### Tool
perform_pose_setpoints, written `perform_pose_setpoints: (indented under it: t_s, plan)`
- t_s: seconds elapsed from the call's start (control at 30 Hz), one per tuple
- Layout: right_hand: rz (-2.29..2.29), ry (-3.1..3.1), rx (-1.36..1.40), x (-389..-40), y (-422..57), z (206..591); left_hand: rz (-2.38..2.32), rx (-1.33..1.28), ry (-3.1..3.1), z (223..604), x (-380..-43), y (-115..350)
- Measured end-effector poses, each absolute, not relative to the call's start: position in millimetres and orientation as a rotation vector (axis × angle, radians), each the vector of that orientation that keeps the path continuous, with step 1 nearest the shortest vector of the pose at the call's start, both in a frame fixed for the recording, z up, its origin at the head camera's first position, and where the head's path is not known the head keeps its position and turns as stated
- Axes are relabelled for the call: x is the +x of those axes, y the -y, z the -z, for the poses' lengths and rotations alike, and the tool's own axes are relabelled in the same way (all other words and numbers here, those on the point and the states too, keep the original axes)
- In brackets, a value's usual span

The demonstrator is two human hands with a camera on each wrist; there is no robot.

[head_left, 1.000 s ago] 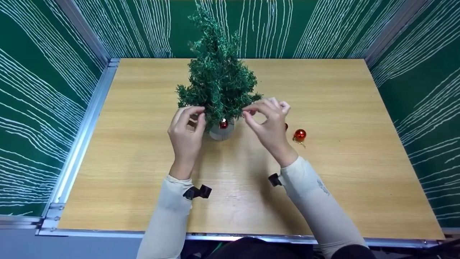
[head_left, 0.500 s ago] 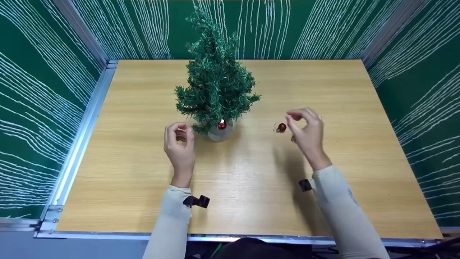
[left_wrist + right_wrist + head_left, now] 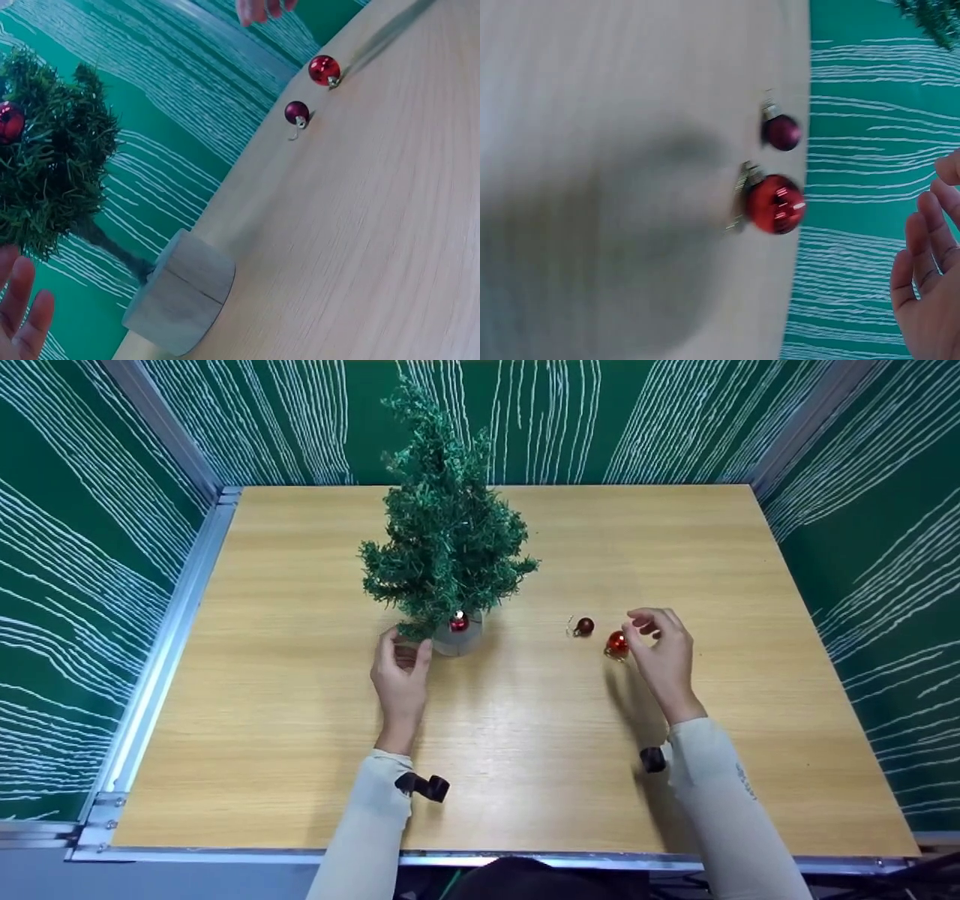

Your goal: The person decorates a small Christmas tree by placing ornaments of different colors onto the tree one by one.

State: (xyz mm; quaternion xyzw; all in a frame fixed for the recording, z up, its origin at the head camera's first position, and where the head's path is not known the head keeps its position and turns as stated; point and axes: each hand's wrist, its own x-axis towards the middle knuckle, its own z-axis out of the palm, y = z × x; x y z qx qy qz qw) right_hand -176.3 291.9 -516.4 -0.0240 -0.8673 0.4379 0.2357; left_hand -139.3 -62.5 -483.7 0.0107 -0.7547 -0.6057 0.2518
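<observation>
A small green artificial Christmas tree stands upright on a round grey base. One shiny red bauble hangs low on its front. My left hand is at the lower left branch tip, with loosely bent fingers beside the foliage in the left wrist view. On the table lie a larger red bauble with a gold cord and a smaller dark red bauble. Over the larger one hovers my right hand, its fingers relaxed and apart from it, holding nothing.
The wooden table has a metal frame edge along its left side. Green panels with white wavy lines enclose the left, back and right. A black camera is strapped to each sleeve.
My right hand has left the tree's right side and moved right to the loose baubles. My left hand drew back from the branches, then returned to a lower one.
</observation>
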Motion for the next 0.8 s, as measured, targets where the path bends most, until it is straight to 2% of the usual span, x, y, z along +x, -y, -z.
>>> perform_pose_setpoints:
  t_s: [0.3, 0.8]
  plan:
    - [-1.22, 2.55, -0.131, -178, -299, 542, 1.679, 0.1, 2.104, 513, -157, 61]
    - [-1.343, 2.708, -0.193, -175, -306, 557, 1.561, 0.05, 2.044, 518, -163, 63]
